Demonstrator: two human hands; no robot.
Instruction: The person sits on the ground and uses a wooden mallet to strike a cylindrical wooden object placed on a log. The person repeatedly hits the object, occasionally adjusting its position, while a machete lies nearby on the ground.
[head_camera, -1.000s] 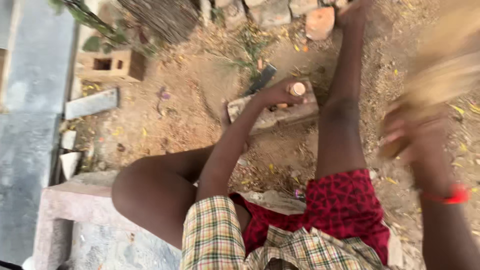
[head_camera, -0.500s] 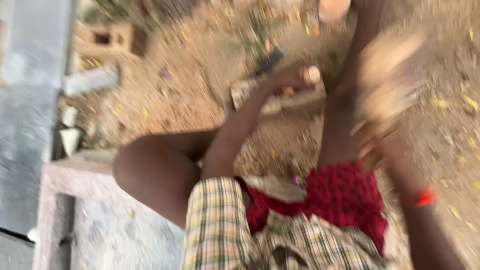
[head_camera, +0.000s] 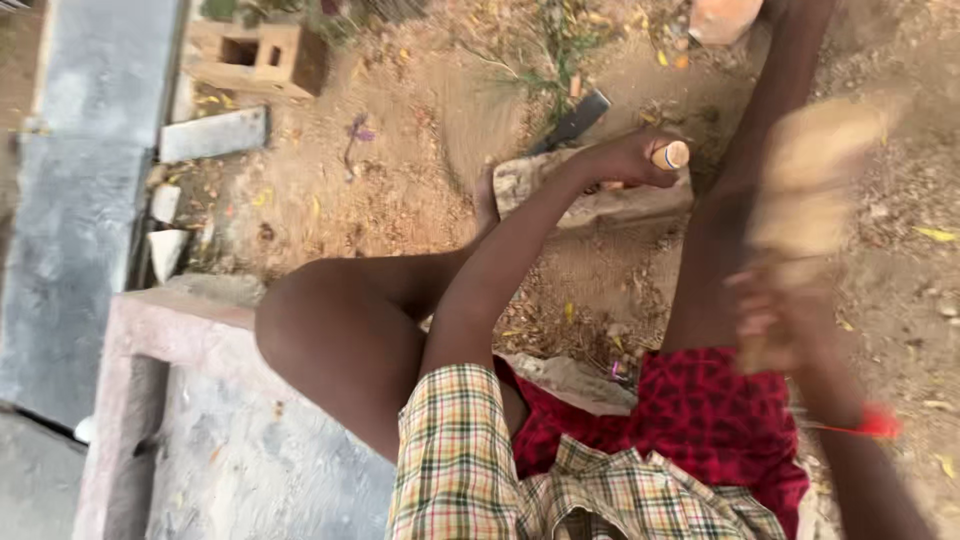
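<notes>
In the head view I see my left hand (head_camera: 630, 160) clenched around a short wooden peg (head_camera: 670, 155), held upright on a flat stone (head_camera: 590, 200) lying on the dirt ground (head_camera: 430, 130). My right hand (head_camera: 790, 310) grips a blurred tan block (head_camera: 815, 170), raised near the peg. A hollow brick (head_camera: 260, 55) lies far left; I cannot tell what is in it.

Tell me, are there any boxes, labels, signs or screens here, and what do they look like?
No packages, labels, signs or screens show.
Nearest to a box: hollow block, top left on the dirt, tan, rectangular, with square holes.
Left hand holds a small wooden handle against a flat stone.
Right hand is blurred, gripping something tan.
</notes>
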